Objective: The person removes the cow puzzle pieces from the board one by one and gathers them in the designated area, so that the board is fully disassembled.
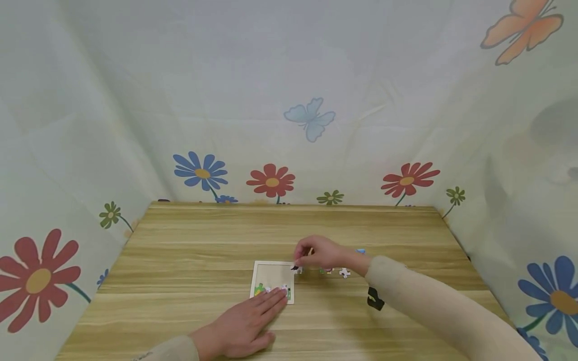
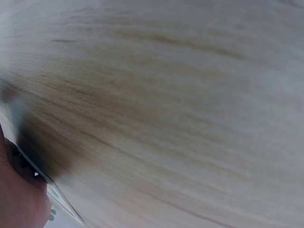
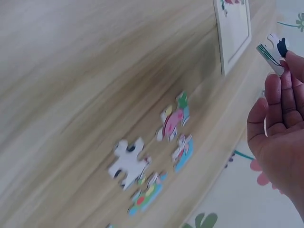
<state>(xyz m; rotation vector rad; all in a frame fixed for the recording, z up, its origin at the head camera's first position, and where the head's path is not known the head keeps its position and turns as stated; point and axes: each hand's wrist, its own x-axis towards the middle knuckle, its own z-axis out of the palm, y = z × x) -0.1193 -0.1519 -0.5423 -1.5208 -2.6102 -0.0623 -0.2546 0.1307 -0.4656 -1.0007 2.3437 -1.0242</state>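
My left hand [image 1: 246, 321] rests with its fingers straight over the lower part of a square puzzle tray [image 1: 254, 273], partly covering a few fitted pieces along its bottom. At the tray's upper right corner my right hand [image 1: 319, 252] pinches a jigsaw piece [image 1: 298, 269] between thumb and fingertips. In the right wrist view this piece [image 3: 271, 51] is white and black with green lines at one edge, held up apart from the tray [image 3: 222, 45]. Only part of the left hand [image 2: 23, 202] shows at the left wrist view's lower corner.
Loose jigsaw pieces lie right of the tray, among them a white one [image 3: 127, 163], a pink and green one [image 3: 175, 121] and a blue-edged one [image 3: 182, 152]. A black object [image 1: 375, 299] shows beside the right sleeve. Flowered cloth [image 1: 289, 150] surrounds the wooden table [image 1: 203, 240].
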